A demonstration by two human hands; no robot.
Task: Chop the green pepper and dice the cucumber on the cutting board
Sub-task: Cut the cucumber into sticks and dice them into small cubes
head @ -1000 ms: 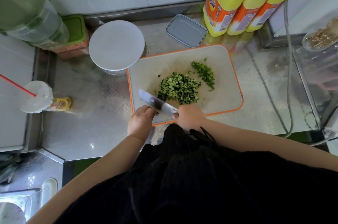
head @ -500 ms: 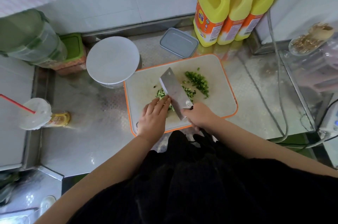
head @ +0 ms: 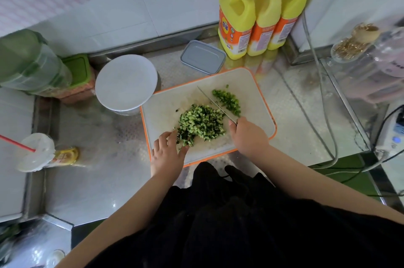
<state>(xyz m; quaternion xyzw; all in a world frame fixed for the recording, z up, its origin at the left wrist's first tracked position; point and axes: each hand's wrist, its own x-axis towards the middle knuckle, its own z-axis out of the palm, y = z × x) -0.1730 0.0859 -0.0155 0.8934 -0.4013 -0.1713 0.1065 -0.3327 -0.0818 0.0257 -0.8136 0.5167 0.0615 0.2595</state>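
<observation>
both vegetables are looking close to finished: a large heap of diced cucumber (head: pixel 201 124) is sitting in the middle of the cutting board (head: pixel 260 101), and a smaller, darker line of chopped green pepper (head: pixel 227 100) is lying toward the far right of it, the two apart with the blade between them. no whole pepper or cucumber is showing anywhere, so what is left is probably only tidying the piles or a last fine pass. the right hand (head: pixel 248 136) is curling around the handle of the knife (head: pixel 215 104), holding it edge-on so the blade is running diagonally away from the person, just beside the right flank of the cucumber heap; whether its edge is touching the board cannot be told. the left hand (head: pixel 168 154) is resting at the near left of the board with fingers loosely spread, gripping nothing, its fingertips (head: pixel 182 149) touching the near edge of the cucumber pile as if corralling stray pieces. the pepper is lying beyond the knife, well clear of both hands.
</observation>
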